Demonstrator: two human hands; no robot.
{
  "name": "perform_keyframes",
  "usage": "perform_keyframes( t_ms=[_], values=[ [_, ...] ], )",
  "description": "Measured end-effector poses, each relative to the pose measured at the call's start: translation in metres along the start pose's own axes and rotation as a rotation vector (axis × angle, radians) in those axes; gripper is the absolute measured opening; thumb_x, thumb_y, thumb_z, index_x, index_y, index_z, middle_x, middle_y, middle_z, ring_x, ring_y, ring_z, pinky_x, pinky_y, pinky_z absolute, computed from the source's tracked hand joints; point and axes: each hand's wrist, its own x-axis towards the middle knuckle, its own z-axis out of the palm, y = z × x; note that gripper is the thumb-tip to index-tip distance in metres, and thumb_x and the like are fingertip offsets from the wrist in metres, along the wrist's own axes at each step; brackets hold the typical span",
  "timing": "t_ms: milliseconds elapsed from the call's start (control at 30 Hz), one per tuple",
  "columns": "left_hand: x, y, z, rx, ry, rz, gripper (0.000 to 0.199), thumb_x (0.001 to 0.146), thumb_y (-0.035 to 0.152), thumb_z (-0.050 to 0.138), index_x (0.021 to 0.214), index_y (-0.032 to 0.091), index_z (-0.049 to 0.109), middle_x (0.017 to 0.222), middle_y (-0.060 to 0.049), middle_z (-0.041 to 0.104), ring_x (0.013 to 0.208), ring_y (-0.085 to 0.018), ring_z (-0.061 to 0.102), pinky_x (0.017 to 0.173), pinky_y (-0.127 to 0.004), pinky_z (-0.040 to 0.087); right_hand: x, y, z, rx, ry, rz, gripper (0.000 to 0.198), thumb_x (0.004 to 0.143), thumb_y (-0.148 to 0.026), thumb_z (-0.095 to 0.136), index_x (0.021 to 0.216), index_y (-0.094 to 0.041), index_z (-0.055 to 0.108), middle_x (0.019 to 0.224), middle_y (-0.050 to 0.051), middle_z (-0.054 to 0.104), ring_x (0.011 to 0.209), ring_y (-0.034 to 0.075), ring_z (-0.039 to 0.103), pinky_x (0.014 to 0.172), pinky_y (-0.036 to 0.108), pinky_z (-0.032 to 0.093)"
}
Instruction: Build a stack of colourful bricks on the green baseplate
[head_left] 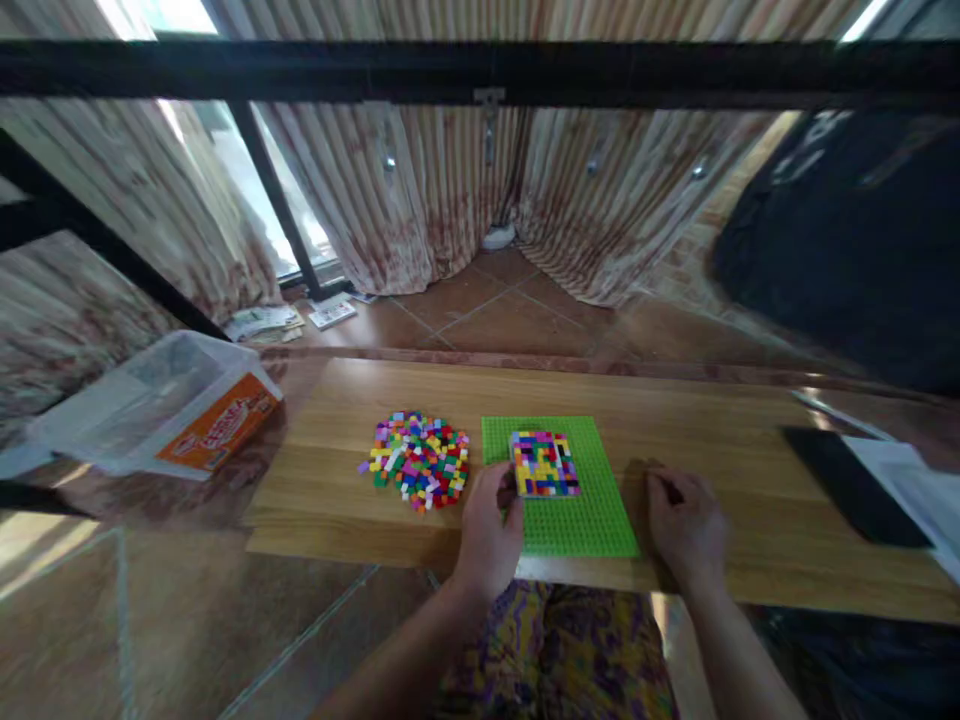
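A green studded baseplate (600, 520) lies on the wooden table, with a square build of multicoloured toy bricks (545, 465) on its upper middle. My left hand (489, 525) is at the left edge of this build, thumb and fingers curled together over the baseplate's edge. Whatever its fingertips pinch is too small to make out. To the left of that hand is a loose pile of small mixed-colour bricks (420, 460). My right hand (686, 520) rests on the table right of the baseplate, its fingers curled in, with nothing visible in them.
The wooden table (315, 480) runs across the view. A clear plastic box with an orange label (217, 425) stands beyond its left end. A dark flat object (855, 485) and white papers (911, 490) lie at the right end. Striped curtains (450, 200) hang behind.
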Motion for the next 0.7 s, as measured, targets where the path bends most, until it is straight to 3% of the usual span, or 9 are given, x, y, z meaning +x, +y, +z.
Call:
perform_keyframes(
  t_ms=[467,600,700],
  values=[
    [-0.009,0.004,-0.008,0.100,0.049,0.145,0.043,0.079,0.003,0.055,0.118,0.022,0.058,0.111,-0.007,0.063,0.103,-0.018,0.063,0.093,-0.036,0.053,0.002,-0.003,-0.006,-0.019,-0.031,0.011,0.036,0.084,-0.041,0.047,0.085,-0.016,0.072,0.092,0.013,0.069,0.081,0.025,0.062,0.074,0.038,0.048],
    [-0.022,0.000,-0.045,0.188,0.130,0.280,0.036,0.088,0.015,0.054,0.123,0.023,0.057,0.120,-0.009,0.063,0.111,-0.020,0.061,0.097,-0.037,0.050,0.003,-0.021,-0.020,0.014,-0.008,0.015,0.034,0.084,-0.041,0.050,0.085,-0.014,0.072,0.087,0.013,0.068,0.077,0.025,0.062,0.073,0.039,0.049],
    [-0.021,-0.008,-0.093,0.315,0.263,0.302,0.030,0.090,0.023,0.054,0.120,0.022,0.059,0.119,-0.009,0.064,0.115,-0.021,0.059,0.102,-0.040,0.047,-0.010,-0.064,-0.033,0.156,0.037,-0.054,0.029,0.087,-0.039,0.054,0.088,-0.015,0.071,0.088,0.011,0.068,0.082,0.023,0.063,0.078,0.038,0.050]
  ],
)
